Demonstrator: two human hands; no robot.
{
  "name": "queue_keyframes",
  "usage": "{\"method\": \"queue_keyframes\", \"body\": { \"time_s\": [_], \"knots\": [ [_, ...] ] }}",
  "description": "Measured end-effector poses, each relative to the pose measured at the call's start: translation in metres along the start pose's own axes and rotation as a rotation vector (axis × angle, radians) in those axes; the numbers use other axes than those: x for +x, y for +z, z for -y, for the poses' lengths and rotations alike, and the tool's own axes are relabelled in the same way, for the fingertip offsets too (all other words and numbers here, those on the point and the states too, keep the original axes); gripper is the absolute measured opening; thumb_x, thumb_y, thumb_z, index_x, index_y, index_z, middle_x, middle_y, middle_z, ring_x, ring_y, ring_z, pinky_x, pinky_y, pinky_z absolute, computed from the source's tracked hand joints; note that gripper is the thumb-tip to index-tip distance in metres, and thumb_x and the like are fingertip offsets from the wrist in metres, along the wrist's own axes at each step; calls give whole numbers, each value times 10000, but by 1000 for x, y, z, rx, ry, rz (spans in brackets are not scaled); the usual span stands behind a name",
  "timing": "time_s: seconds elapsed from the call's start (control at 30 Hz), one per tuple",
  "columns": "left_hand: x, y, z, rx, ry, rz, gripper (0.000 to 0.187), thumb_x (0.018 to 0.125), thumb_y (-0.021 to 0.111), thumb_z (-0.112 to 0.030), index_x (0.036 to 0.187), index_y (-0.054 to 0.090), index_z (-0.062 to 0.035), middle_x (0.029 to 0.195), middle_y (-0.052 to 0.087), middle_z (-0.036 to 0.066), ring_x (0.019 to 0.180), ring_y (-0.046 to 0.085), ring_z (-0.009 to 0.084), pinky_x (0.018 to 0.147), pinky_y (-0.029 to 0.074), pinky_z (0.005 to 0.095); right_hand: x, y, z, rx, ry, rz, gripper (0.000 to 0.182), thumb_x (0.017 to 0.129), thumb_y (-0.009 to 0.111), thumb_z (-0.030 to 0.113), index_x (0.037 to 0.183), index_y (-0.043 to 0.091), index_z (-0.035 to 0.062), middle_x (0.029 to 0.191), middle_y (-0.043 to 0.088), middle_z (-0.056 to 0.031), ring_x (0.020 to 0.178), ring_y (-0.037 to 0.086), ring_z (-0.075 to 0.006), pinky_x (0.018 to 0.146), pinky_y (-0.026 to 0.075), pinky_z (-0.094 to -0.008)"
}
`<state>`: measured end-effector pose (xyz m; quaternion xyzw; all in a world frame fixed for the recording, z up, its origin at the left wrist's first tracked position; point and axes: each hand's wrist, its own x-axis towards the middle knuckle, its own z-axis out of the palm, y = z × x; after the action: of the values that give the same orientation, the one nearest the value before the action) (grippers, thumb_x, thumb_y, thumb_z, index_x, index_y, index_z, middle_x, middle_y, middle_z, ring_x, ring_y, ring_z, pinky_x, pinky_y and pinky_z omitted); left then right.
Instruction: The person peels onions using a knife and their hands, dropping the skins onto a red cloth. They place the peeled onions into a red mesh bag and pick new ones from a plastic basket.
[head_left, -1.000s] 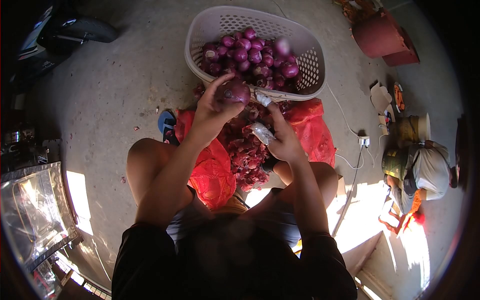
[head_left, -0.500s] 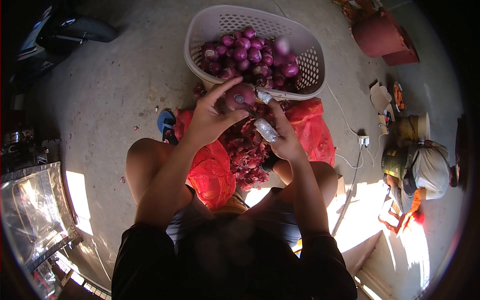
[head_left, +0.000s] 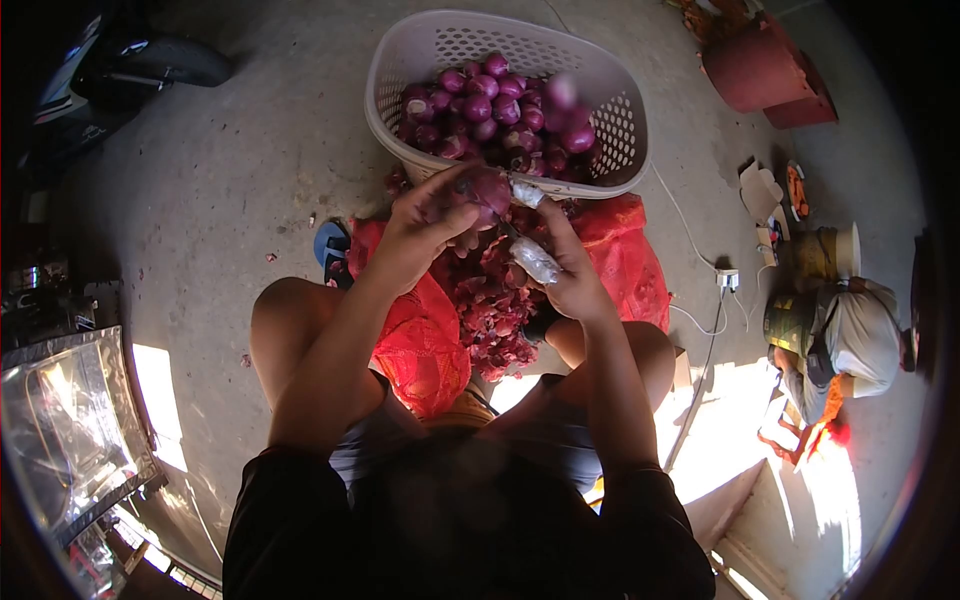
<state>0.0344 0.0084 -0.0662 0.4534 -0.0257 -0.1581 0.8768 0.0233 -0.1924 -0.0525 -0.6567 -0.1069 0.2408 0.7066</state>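
My left hand (head_left: 412, 232) is closed around a red onion (head_left: 484, 190), its thumb across the near side. My right hand (head_left: 575, 280) is beside the onion, thumb and index finger bent toward it. Shiny whitish wrapping covers the tips of that thumb and finger. Between them a small knife (head_left: 509, 230) shows only as a short dark blade; its handle is hidden in the hand. Under both hands lies a heap of onion skins (head_left: 495, 325). Just beyond, a pale perforated basket (head_left: 385, 105) holds many purple onions (head_left: 500, 110).
Red mesh sacks (head_left: 420, 350) lie on both sides of the skins, between my legs. A power strip (head_left: 727, 280) with cords is on the floor at right. Farther right a person (head_left: 860, 340) bends near a bucket (head_left: 840, 250). A motorcycle wheel (head_left: 175, 60) stands at upper left.
The onion has turned in my left hand, so its round end no longer faces me. My left thumb has shifted over it. My right hand has barely moved.
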Motion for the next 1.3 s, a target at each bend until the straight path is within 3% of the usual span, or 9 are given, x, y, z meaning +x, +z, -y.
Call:
{"method": "queue_keyframes", "body": {
  "time_s": [0.23, 0.37, 0.47, 0.57, 0.73, 0.77, 0.97, 1.07, 1.3],
  "knots": [
    [1, -3, 6, -149, -83, 141, 443, 906, 460, -336, 1231, 439, -36, 1006, 592, 94, 691, 564, 118, 537, 436, 230, -3, -4, 4, 62, -39, 60, 585, 876, 526, 48, 1381, 243, 130, 989, 549, -25, 683, 477, -69, 594, 419, -223],
    [0, -9, 18, -259, -189, 145, 512, 919, 350, -460, 1216, 449, -55, 1012, 598, 83, 670, 556, 131, 529, 411, 238, -5, -3, 2, 79, -36, 30, 593, 874, 504, 6, 1387, 234, 134, 1080, 540, -41, 693, 474, -69, 601, 424, -227],
    [-1, -4, 13, -324, -205, 128, 475, 921, 367, -451, 1141, 504, -53, 841, 600, 48, 666, 571, 146, 569, 402, 252, -5, -3, 1, 120, -44, 41, 600, 865, 489, -30, 1386, 242, 136, 1158, 518, -55, 718, 488, -82, 623, 434, -234],
    [-2, 10, 0, -270, -215, -16, 476, 922, 356, -456, 1136, 509, -58, 828, 608, 51, 679, 574, 153, 583, 391, 257, -5, -7, -12, 120, -88, 29, 608, 840, 493, -67, 1374, 275, 126, 1208, 500, -67, 822, 542, -128, 696, 457, -256],
    [1, -14, 13, -199, -201, 169, 465, 924, 337, -446, 1171, 482, -79, 957, 606, 55, 769, 574, 156, 627, 423, 272, 3, -8, -25, -296, -331, -43, 586, 767, 570, -67, 1307, 378, 57, 1174, 548, -123, 1020, 569, -217, 837, 447, -301],
    [1, -20, 16, -188, -204, 227, 458, 926, 330, -440, 1180, 472, -86, 1003, 602, 59, 803, 574, 160, 643, 441, 280, 4, -9, -27, -331, -348, -49, 571, 754, 585, -57, 1285, 399, 44, 1145, 563, -140, 1005, 579, -230, 836, 447, -303],
    [-4, 11, -3, -199, -288, -128, 461, 918, 335, -455, 1138, 495, -83, 926, 605, 75, 809, 576, 167, 653, 450, 298, 9, -4, -22, -515, -515, -128, 480, 720, 616, -29, 1181, 491, 14, 1036, 606, -192, 921, 618, -314, 804, 463, -310],
    [-2, -1, 6, -298, -282, 16, 482, 912, 326, -475, 1138, 492, -83, 907, 598, 80, 787, 572, 161, 644, 441, 303, 12, 2, -23, -557, -597, -194, 444, 736, 603, -26, 1167, 504, 11, 1042, 606, -190, 908, 623, -314, 788, 470, -313],
    [-5, 2, 8, -307, -338, 28, 494, 920, 305, -477, 1130, 492, -72, 867, 594, 85, 730, 557, 148, 622, 424, 294, 17, 4, -22, -475, -619, -259, 443, 776, 586, 15, 1205, 479, 18, 1105, 586, -184, 951, 615, -281, 806, 465, -319]
  ]
}}
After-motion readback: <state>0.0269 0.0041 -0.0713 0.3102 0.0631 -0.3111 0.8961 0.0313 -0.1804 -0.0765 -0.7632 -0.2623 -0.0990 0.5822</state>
